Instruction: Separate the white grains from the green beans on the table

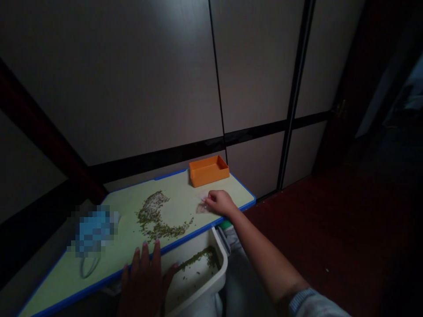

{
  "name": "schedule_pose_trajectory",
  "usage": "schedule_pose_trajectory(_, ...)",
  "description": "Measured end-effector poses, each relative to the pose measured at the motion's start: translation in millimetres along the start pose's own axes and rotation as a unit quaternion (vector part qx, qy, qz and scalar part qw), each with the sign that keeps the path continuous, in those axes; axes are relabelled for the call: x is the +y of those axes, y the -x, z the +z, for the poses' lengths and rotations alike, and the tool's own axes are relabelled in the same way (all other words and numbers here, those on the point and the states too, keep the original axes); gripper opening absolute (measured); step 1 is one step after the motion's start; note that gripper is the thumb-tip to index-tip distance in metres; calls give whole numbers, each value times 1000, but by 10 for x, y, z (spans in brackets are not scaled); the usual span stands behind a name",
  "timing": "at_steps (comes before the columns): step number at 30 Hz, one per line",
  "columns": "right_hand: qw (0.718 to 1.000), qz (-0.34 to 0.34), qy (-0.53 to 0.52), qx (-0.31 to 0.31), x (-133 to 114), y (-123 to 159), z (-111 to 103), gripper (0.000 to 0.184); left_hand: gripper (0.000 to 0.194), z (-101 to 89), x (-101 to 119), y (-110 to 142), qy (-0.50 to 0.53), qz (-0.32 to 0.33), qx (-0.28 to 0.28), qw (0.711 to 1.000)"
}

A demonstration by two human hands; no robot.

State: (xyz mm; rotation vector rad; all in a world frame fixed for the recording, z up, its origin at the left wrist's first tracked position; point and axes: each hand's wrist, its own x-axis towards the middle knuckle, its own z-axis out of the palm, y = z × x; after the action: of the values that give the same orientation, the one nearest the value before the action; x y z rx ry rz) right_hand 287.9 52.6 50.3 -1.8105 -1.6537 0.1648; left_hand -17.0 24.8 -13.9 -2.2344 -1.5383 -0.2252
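Head view: on pale, blue-edged desk [180,185], greenish grains [152,215] in curved scatter; more along inside of off-white bin [223,269], just below near edge. Left hand [142,275] open, fingers spread at near edge, beside bin. Right hand [220,202] with fingertips drawn together at translucent piece [202,208]; cannot tell whether gripping it. Beyond right hand, orange tray [211,175]; toward left end, pixelated blue item [95,231].

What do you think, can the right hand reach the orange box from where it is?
Probably yes: the right hand is just in front of the orange box, over the same table, and nothing visible stands between them.
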Motion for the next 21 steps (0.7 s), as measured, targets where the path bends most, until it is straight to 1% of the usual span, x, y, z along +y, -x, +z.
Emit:
schedule_pose_trajectory(4,996,-1,93,4,-44,-4,-36,26,75,-20,21,-1,8,-9,-9,1000)
schedule_pose_trajectory(6,992,18,127,13,-73,-4,-50,26,74,-14,30,-3,7,-17,-10,1000)
schedule_pose_trajectory(9,988,57,140,43,-92,-6,-50,28,74,11,23,-6,12,-18,-7,1000)
schedule_pose_trajectory(12,987,76,120,75,-59,-15,-36,29,75,38,-7,-5,25,-9,3,1000)
schedule_pose_trajectory(16,992,91,47,80,26,-40,-25,34,76,71,-31,-1,28,13,17,999)
schedule_pose_trajectory(18,995,69,24,70,53,-52,-15,33,75,82,-27,-1,29,11,21,999)
schedule_pose_trajectory(21,999,14,23,39,50,-67,7,29,74,87,-17,-5,34,3,19,999)
